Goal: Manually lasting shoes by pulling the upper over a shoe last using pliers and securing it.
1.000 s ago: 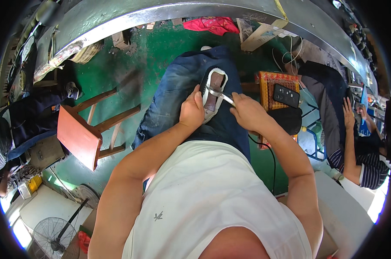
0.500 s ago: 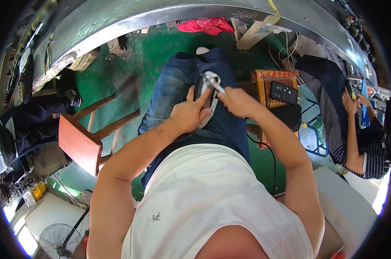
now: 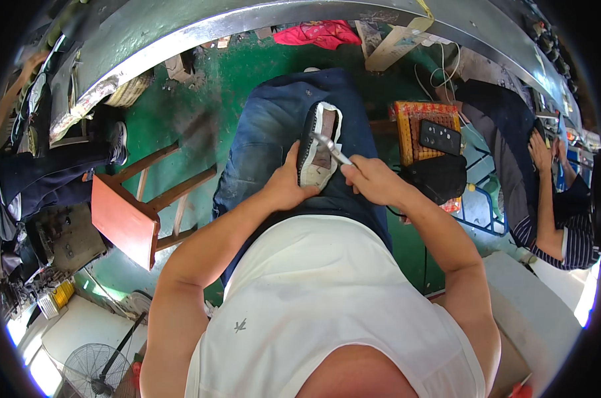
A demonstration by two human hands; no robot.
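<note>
An unfinished shoe lies bottom up across my lap, its near end toward me. It has a dark side, a brown underside and a pale turned-in edge. My left hand is closed around its near left side, with the thumb across the near end. In my right hand is a hammer with a metal head, gripped by its light handle. The hammer head is over the middle of the shoe's underside; whether it touches cannot be made out.
On my right, a stool with a beaded cover carries a black phone and a black pouch. A reddish wooden stool stands left. A metal-edged workbench spans ahead. A co-worker's hand shows far right.
My left hand has slid back from over the shoe to its near left side, uncovering the underside. The shoe has turned more upright in view. The hammer has come slightly nearer to me.
</note>
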